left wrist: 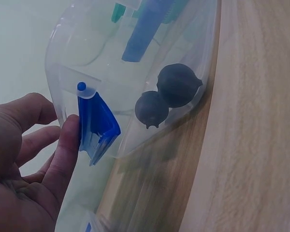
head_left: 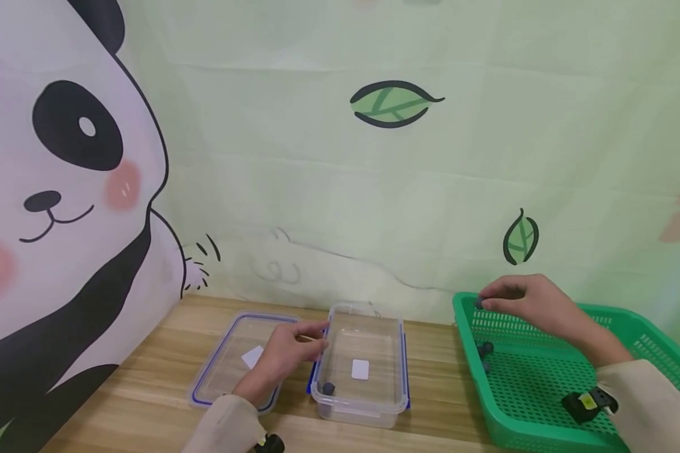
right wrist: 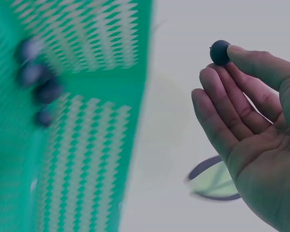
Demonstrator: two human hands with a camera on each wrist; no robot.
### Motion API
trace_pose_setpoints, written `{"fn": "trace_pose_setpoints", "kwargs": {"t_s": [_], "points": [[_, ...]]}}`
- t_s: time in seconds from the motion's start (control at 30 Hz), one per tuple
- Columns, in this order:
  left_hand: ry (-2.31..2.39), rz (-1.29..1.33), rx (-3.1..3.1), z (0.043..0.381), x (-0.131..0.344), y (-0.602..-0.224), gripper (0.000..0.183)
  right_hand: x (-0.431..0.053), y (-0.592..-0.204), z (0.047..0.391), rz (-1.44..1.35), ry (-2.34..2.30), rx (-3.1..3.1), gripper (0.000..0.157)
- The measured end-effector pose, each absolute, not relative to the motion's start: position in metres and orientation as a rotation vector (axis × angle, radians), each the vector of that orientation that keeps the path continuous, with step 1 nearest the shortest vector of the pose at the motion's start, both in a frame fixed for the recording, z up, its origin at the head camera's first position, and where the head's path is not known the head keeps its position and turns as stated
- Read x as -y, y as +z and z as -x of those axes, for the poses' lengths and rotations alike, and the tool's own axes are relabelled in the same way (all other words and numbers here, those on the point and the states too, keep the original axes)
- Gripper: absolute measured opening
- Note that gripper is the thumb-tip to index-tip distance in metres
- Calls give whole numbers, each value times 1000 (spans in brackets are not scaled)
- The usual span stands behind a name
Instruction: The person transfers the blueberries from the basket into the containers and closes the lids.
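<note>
Pinching one blueberry (right wrist: 219, 52) near one green basket's (head_left: 544, 380) rim.
The right hand (head_left: 529, 305) grips this round, dark blue berry with thumb and fingertip; the left hand (head_left: 289, 352), fingers apart, touches one clear box (head_left: 368, 340) holding two; at least four lie in the basket.

The left sleeve (head_left: 222, 428) is plain cream-beige fabric, ending at the wrist. The right sleeve (head_left: 651, 402) is of matching colour, loose in cut. The right wrist unit (head_left: 575, 409) has a compact, angular black housing; a yellow marking (head_left: 587, 401) is located on its face. The left wrist unit (head_left: 272, 444) is also black, partly cut off at the head view's lower edge.
</note>
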State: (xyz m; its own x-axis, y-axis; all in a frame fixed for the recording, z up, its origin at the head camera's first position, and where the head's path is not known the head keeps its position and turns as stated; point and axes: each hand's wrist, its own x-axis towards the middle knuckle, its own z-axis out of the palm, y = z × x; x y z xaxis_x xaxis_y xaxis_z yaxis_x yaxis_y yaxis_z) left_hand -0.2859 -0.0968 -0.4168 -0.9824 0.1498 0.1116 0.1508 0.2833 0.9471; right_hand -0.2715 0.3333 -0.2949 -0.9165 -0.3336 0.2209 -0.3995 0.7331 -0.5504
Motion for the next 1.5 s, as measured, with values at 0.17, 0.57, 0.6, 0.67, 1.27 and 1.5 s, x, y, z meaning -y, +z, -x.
{"fn": "trace_pose_setpoints", "kwargs": {"t_s": [0.17, 0.57, 0.6, 0.67, 1.27, 1.5], "points": [[-1865, 300, 2513, 285, 97, -418, 40, -307, -278, 259, -562, 1070, 2750, 30], [-1851, 311, 2512, 286, 97, -418, 39, -232, -287, 238, -520, 1446, 2592, 30], [-1850, 308, 2513, 286, 97, -418, 39, -227, -290, 237, -525, 1474, 2585, 30], [-1848, 306, 2515, 286, 97, -417, 39, -216, -297, 236, -537, 1503, 2576, 29], [-1818, 292, 2530, 286, 96, -416, 38, -152, -370, 231, -752, 1649, 2658, 13], [-1801, 272, 2562, 286, 96, -415, 38, -147, -385, 232, -766, 1592, 2721, 8]]}}
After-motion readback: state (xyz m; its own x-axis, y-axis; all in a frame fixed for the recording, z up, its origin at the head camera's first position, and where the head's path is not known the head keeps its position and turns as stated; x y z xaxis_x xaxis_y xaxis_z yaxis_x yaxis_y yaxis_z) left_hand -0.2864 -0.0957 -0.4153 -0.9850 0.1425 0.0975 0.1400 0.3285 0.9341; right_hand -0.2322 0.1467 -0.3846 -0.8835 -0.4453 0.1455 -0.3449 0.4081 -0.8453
